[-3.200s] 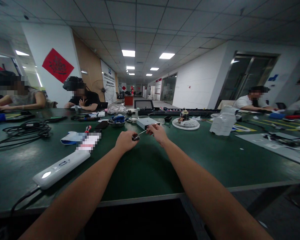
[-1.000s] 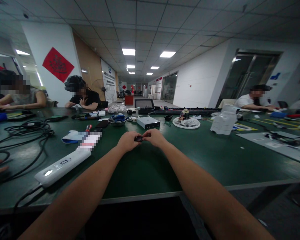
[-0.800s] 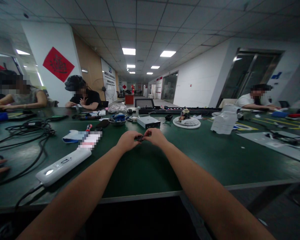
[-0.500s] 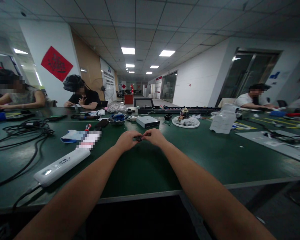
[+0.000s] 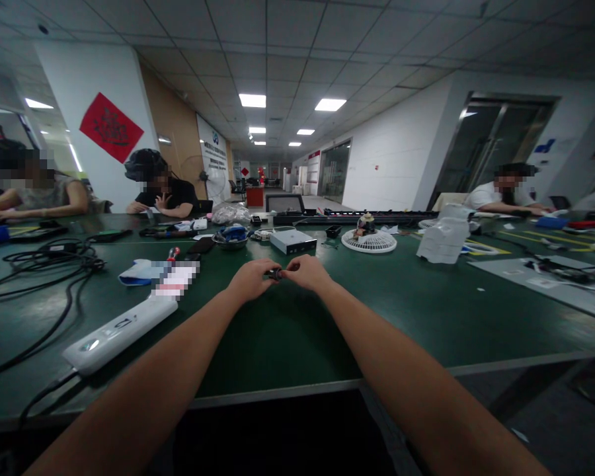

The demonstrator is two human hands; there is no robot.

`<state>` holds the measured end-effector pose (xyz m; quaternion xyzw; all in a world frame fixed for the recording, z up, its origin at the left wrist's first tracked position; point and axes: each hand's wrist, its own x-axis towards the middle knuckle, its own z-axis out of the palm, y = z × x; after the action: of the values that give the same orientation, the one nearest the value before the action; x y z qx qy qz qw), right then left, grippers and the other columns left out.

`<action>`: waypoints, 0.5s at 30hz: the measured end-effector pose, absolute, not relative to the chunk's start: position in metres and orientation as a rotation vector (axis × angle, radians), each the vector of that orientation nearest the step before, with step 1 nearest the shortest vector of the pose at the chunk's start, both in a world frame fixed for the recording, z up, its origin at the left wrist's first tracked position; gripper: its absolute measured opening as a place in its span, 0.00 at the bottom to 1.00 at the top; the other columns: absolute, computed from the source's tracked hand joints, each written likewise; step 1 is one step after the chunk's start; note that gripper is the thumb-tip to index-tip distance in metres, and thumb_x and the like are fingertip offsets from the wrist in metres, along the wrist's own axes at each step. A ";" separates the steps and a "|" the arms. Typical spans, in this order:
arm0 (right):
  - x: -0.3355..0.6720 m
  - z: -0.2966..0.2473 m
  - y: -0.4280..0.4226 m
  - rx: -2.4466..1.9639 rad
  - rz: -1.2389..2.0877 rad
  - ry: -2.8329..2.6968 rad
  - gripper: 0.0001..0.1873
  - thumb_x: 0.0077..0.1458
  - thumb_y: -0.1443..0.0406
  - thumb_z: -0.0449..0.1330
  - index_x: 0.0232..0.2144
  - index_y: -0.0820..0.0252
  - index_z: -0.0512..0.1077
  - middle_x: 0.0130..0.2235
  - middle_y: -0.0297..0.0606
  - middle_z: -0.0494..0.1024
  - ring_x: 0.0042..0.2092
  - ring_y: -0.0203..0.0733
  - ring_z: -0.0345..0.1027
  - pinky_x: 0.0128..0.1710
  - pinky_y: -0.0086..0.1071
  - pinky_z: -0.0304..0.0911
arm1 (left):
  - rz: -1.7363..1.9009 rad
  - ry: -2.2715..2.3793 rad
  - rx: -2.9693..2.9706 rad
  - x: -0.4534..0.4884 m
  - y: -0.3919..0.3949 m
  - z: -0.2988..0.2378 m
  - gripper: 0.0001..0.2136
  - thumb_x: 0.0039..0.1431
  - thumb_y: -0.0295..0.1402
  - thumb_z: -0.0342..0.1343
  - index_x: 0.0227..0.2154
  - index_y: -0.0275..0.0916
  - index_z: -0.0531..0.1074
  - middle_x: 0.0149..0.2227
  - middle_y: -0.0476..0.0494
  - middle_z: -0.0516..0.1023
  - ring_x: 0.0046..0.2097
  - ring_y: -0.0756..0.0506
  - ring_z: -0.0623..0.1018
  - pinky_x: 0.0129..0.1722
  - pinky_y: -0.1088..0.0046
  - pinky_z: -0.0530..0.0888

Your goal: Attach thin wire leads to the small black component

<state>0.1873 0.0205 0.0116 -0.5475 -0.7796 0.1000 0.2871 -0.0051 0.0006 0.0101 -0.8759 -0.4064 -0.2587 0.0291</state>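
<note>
My left hand [image 5: 250, 279] and my right hand [image 5: 307, 272] meet above the green workbench [image 5: 287, 337], fingertips close together. Between them both hands pinch a small black part [image 5: 274, 274]. My fingers hide most of it, so its exact kind is hard to tell. Behind my hands, a little farther along the bench, lies a silver metal box [image 5: 293, 241]. A white power strip [image 5: 119, 334] lies to my left, away from both hands.
A black cable tangle [image 5: 44, 254], a red-handled screwdriver [image 5: 173, 253], a metal bowl [image 5: 231, 239], a white round fan [image 5: 369, 241] and a plastic-wrapped item [image 5: 443, 241] stand on the bench. Seated co-workers [image 5: 171, 195] work along the far side.
My hands have come together from slightly apart. The thin metal shaft in my right hand no longer shows. The view has shifted slightly, and the co-worker's hand at the left edge has gone.
</note>
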 end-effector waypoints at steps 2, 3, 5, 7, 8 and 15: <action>0.185 0.014 0.018 -1.469 0.222 -2.112 0.12 0.48 0.54 0.65 0.30 0.55 0.80 0.32 0.37 0.81 0.35 0.41 0.72 0.31 0.28 0.60 | -0.770 -1.222 -2.733 -0.005 0.000 0.010 0.16 0.55 0.29 0.55 0.47 0.41 0.74 0.48 0.44 0.76 0.49 0.44 0.75 0.53 0.68 0.70; 0.184 0.015 0.016 -1.467 0.182 -2.133 0.11 0.48 0.55 0.65 0.30 0.55 0.80 0.33 0.37 0.81 0.35 0.41 0.72 0.32 0.29 0.60 | -0.748 -1.209 -2.751 -0.004 0.000 0.010 0.16 0.55 0.28 0.55 0.47 0.41 0.73 0.49 0.44 0.76 0.50 0.44 0.74 0.53 0.68 0.70; 0.183 0.018 0.014 -1.457 0.089 -2.171 0.11 0.49 0.55 0.65 0.31 0.54 0.80 0.33 0.38 0.81 0.36 0.42 0.72 0.33 0.30 0.60 | -0.713 -1.221 -2.768 -0.003 -0.001 0.010 0.16 0.55 0.28 0.55 0.48 0.40 0.73 0.49 0.43 0.75 0.50 0.43 0.74 0.54 0.67 0.69; 0.182 0.020 0.011 -1.455 0.009 -2.180 0.11 0.51 0.55 0.63 0.31 0.54 0.80 0.33 0.38 0.80 0.36 0.43 0.72 0.34 0.31 0.60 | -0.706 -1.257 -2.763 -0.002 -0.001 0.010 0.16 0.56 0.30 0.54 0.48 0.39 0.72 0.48 0.41 0.75 0.50 0.42 0.74 0.54 0.65 0.69; 0.182 0.021 0.011 -1.458 -0.022 -2.173 0.11 0.52 0.55 0.62 0.31 0.54 0.80 0.33 0.39 0.80 0.36 0.43 0.72 0.34 0.31 0.61 | -0.711 -1.266 -2.759 -0.001 -0.001 0.010 0.15 0.57 0.30 0.54 0.48 0.38 0.72 0.48 0.40 0.75 0.50 0.42 0.74 0.54 0.65 0.69; 0.181 0.019 0.010 -1.430 -0.022 -2.162 0.13 0.53 0.54 0.60 0.33 0.55 0.79 0.35 0.39 0.81 0.37 0.43 0.72 0.37 0.31 0.62 | -0.757 -1.269 -2.765 0.002 -0.001 0.008 0.16 0.60 0.29 0.51 0.51 0.37 0.68 0.51 0.39 0.72 0.52 0.43 0.72 0.55 0.66 0.68</action>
<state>0.1812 0.0099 0.0194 -0.5311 -0.8027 -0.0082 0.2712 0.0018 -0.0009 0.0077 -0.8820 -0.4048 -0.2415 0.0032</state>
